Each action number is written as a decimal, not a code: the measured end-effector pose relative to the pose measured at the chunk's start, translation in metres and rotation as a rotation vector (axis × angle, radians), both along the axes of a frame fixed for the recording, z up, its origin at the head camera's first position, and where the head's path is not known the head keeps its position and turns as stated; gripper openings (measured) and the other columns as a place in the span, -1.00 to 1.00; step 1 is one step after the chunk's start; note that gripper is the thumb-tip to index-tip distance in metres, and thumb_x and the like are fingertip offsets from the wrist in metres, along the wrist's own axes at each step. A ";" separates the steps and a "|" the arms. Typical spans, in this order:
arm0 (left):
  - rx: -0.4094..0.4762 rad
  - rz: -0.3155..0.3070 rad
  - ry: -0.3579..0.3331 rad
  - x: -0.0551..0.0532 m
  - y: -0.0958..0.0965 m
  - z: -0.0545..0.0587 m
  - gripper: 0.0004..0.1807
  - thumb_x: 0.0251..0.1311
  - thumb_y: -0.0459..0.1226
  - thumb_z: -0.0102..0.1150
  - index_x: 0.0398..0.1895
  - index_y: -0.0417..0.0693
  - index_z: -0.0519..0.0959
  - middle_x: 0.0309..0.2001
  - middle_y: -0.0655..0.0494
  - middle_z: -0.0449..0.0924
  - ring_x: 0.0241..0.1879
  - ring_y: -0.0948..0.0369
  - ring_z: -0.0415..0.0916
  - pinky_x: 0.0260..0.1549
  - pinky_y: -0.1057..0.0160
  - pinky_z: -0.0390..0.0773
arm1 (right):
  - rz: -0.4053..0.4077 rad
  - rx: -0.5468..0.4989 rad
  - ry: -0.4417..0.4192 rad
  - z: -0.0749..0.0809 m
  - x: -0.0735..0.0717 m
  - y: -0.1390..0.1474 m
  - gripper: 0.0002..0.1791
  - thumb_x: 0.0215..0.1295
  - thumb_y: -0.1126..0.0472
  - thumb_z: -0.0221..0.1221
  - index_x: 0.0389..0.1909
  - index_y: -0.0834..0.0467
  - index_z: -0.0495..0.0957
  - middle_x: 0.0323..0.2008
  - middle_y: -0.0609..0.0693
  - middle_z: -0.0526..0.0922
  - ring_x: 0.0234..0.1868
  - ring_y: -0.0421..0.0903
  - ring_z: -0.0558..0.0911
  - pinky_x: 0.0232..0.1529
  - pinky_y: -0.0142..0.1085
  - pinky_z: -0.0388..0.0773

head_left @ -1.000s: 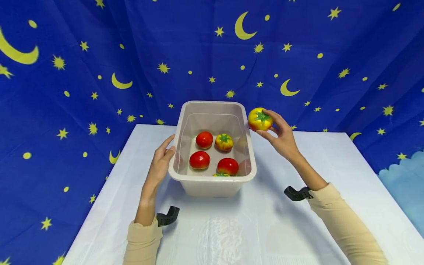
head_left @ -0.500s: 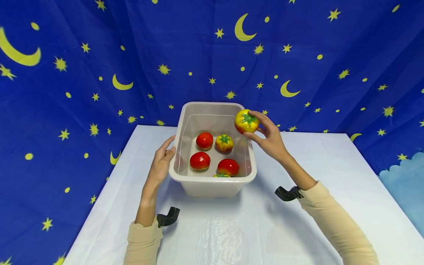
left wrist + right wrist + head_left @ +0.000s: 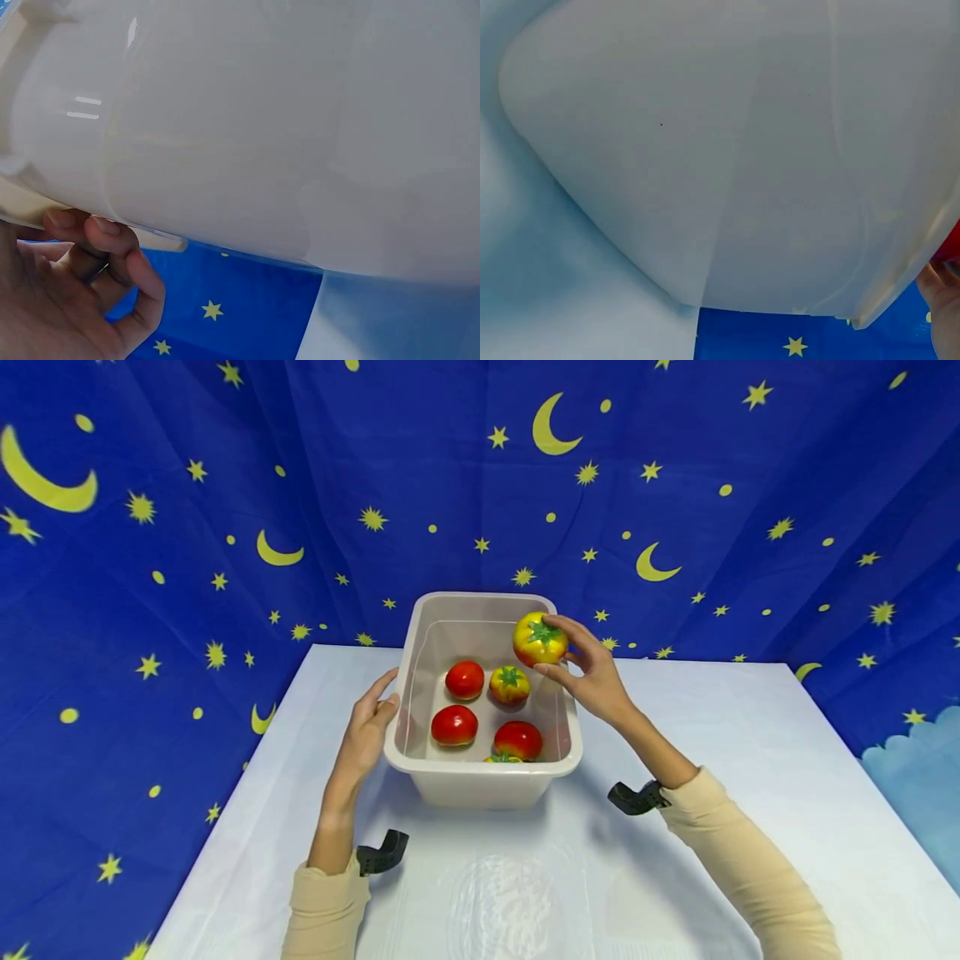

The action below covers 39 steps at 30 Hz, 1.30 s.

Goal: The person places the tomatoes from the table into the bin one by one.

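Observation:
A beige plastic bin [image 3: 480, 770] stands mid-table. Inside lie three red tomatoes [image 3: 453, 725], a yellow-red one [image 3: 509, 685], and another half hidden behind the near wall. My right hand [image 3: 588, 672] grips a yellow tomato with a green stem [image 3: 538, 640], held above the bin's far right corner. My left hand [image 3: 367, 727] rests against the bin's left side, thumb by the rim. In the left wrist view its fingertips [image 3: 97, 229] touch beneath the bin's rim [image 3: 45, 202]. The right wrist view shows mostly the bin's outer wall [image 3: 705, 150] and a sliver of my right hand [image 3: 939, 296].
The bin sits on a white table [image 3: 750, 760] whose edges run left and right. A blue cloth with yellow moons and stars [image 3: 187, 527] hangs behind and to both sides. Black wrist mounts [image 3: 382, 853] sit at both cuffs.
My right hand has carried the yellow tomato leftward, from beside the bin's right rim to above its inside. The left hand and the bin have stayed put.

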<state>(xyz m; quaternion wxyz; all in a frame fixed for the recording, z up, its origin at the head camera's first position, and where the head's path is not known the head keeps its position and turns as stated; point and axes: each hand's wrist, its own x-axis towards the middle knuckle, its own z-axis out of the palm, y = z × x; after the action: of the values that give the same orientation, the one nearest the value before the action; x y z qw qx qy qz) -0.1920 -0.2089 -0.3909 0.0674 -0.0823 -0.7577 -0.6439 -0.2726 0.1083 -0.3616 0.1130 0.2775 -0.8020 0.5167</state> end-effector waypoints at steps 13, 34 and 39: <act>0.011 -0.014 0.025 -0.001 -0.001 -0.002 -0.51 0.50 -0.37 -0.28 0.44 -0.30 0.17 -0.21 -0.49 0.58 -0.42 0.38 0.59 -0.33 0.35 0.57 | 0.017 0.025 0.018 -0.001 -0.001 -0.008 -0.31 0.23 0.38 0.28 0.39 0.16 0.32 0.39 0.09 0.34 0.33 0.04 0.39 0.26 0.03 0.39; -0.015 -0.008 0.013 -0.001 -0.001 -0.002 -0.50 0.50 -0.35 -0.28 0.46 -0.27 0.17 -0.23 -0.47 0.58 -0.42 0.38 0.58 -0.32 0.35 0.56 | -0.018 0.045 0.059 0.020 0.025 -0.013 -0.35 0.20 0.44 0.27 0.33 0.36 0.32 0.36 0.30 0.33 0.34 0.24 0.37 0.32 0.12 0.28; -0.015 -0.011 0.008 0.000 -0.001 -0.002 -0.50 0.50 -0.35 -0.29 0.46 -0.27 0.15 -0.18 -0.49 0.57 -0.41 0.39 0.58 -0.32 0.35 0.55 | -0.027 0.050 0.052 0.022 0.026 -0.012 -0.36 0.21 0.44 0.27 0.33 0.35 0.33 0.35 0.29 0.34 0.33 0.21 0.38 0.32 0.11 0.31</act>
<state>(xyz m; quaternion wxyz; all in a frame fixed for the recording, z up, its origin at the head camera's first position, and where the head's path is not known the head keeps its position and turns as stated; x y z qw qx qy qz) -0.1920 -0.2100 -0.3925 0.0666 -0.0895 -0.7618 -0.6381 -0.2462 0.0961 -0.3400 0.1339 0.2825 -0.8152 0.4876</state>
